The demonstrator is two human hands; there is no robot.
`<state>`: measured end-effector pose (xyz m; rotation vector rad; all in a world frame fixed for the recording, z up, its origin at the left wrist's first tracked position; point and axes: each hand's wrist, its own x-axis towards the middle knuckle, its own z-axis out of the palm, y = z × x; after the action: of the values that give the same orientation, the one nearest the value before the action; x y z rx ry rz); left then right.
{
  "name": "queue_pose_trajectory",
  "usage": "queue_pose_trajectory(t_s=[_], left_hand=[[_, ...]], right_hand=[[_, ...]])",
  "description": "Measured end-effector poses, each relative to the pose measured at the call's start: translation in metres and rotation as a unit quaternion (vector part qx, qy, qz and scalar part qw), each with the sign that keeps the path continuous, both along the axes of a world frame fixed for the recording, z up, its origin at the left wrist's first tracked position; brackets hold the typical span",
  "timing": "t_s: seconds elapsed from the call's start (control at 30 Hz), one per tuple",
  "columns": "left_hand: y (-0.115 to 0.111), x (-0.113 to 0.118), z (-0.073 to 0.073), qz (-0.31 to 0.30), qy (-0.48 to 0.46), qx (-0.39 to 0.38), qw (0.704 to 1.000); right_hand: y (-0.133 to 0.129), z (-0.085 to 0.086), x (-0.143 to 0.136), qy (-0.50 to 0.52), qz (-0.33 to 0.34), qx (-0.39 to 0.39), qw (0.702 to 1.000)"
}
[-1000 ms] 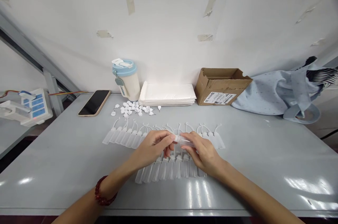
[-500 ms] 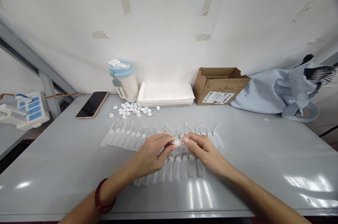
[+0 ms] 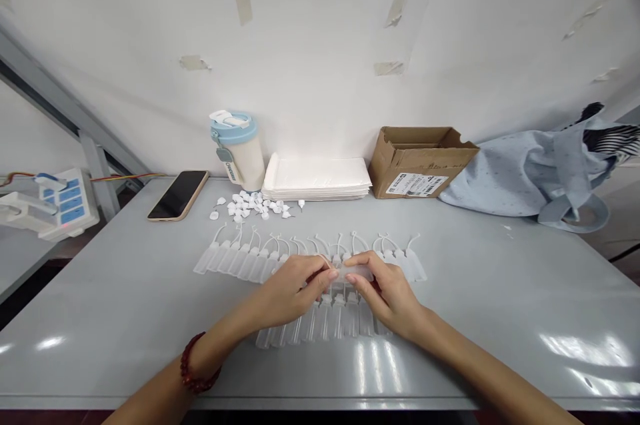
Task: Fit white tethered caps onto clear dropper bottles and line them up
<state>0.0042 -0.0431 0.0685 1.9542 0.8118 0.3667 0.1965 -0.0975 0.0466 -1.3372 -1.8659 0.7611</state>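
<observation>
Held sideways between my hands is a small translucent plastic bottle (image 3: 358, 273) with a thin white cord. My left hand (image 3: 295, 286) pinches its left, neck end, and the fingers hide most of that end. Thumb and fingers of my right hand (image 3: 393, 288) grip the body of the bottle. Behind and under the hands lies a row of similar corded bottles (image 3: 235, 258). A second row of bottles (image 3: 325, 321) lies nearer the table's front edge, partly covered by my hands. Farther back is a loose pile of small white caps (image 3: 260, 203).
Along the wall stand a cup with a blue lid (image 3: 245, 151), a stack of white envelopes (image 3: 320, 178), a cardboard box (image 3: 420, 161) and a light blue cloth bag (image 3: 505, 171). A phone (image 3: 179, 196) lies at left, near a power strip (image 3: 70, 205). All rest by the grey table (image 3: 150, 291).
My right fingers have shifted and spread along the bottle, showing more of its body. The left fingers now cover the white neck end. The view has shifted slightly.
</observation>
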Motion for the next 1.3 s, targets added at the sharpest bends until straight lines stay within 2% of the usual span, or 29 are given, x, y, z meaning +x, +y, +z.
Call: queue_pose_trajectory(t_s=[0.1,0.17,0.3,0.5,0.63,0.73,0.83,0.9,0.97,1.03,1.1,1.13,1.2,1.3], left_hand=[[-0.002,0.002,0.0,0.007,-0.02,-0.028,0.999],[-0.004,0.004,0.0,0.02,-0.034,-0.011,0.999],[-0.006,0.007,-0.006,0.035,-0.034,0.094,0.994],[-0.003,0.004,-0.024,0.004,-0.057,0.263,0.963],[-0.001,0.003,-0.029,-0.005,-0.065,0.327,0.943],[0.001,0.003,-0.031,-0.008,-0.069,0.339,0.938],[0.004,0.003,-0.03,-0.003,-0.088,0.33,0.94],[0.004,0.004,-0.028,0.01,-0.094,0.298,0.95],[0.004,0.005,-0.024,0.036,-0.087,0.247,0.964],[0.003,0.005,-0.019,0.064,-0.082,0.183,0.978],[0.002,0.005,-0.015,0.079,-0.085,0.11,0.987],[0.001,0.005,-0.014,0.081,-0.087,0.076,0.99],[0.001,0.004,-0.013,0.081,-0.094,0.029,0.992],[0.001,0.003,-0.016,0.083,-0.105,0.045,0.99]], right_hand=[[0.0,0.002,-0.001,0.015,-0.019,0.011,1.0],[0.0,0.004,-0.002,0.034,-0.036,-0.001,0.999],[0.0,0.008,-0.005,0.085,-0.057,-0.058,0.993],[0.002,0.006,-0.007,0.174,-0.071,-0.162,0.969],[0.006,0.01,-0.006,0.225,-0.052,-0.225,0.947],[0.009,0.013,-0.004,0.243,-0.024,-0.267,0.932],[0.011,0.015,-0.001,0.238,-0.005,-0.289,0.927],[0.011,0.013,0.0,0.208,-0.007,-0.269,0.94],[0.01,0.01,0.001,0.146,-0.024,-0.187,0.971],[0.008,0.006,0.001,0.062,-0.031,-0.056,0.996],[0.007,0.002,0.002,-0.001,-0.017,0.055,0.998],[0.007,0.001,0.002,-0.015,-0.006,0.08,0.997],[0.007,0.001,0.002,-0.013,0.005,0.071,0.997],[0.007,0.005,0.002,0.023,0.01,-0.007,1.0]])
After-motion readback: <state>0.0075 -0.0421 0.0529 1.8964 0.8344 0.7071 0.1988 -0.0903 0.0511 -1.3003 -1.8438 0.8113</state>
